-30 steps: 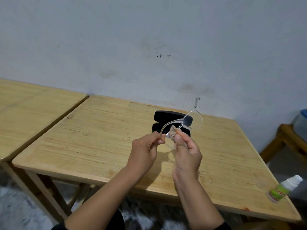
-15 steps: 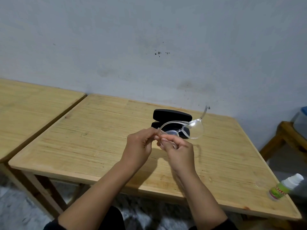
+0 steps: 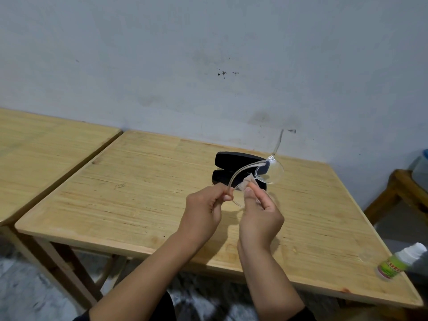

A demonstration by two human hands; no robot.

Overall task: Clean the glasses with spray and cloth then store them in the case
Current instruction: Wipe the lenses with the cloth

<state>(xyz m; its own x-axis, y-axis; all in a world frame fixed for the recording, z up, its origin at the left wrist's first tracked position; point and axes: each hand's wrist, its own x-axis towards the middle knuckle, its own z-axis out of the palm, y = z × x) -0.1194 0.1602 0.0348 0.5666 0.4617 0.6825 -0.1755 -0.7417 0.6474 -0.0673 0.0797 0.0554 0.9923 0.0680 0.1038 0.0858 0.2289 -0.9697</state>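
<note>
Two hands [image 3: 231,218] — glasses [image 3: 269,173] raised, open case [image 3: 238,169] behind, spray bottle [image 3: 399,261] rightward

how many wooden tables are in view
2. One wooden table lies under the hands, bearing the black glasses case. A second table adjoins on the left. The wooden piece at far right is unclear.

My hands [image 3: 231,212] hover mid-table [image 3: 115,205]. From nine to eleven o'clock the tabletop lies bare, free passage. At twelve the open black case [image 3: 231,163] blocks the way, close beyond my fingers. At four the spray bottle [image 3: 400,260] lies near the table edge; between it and me, clear wood.
</note>
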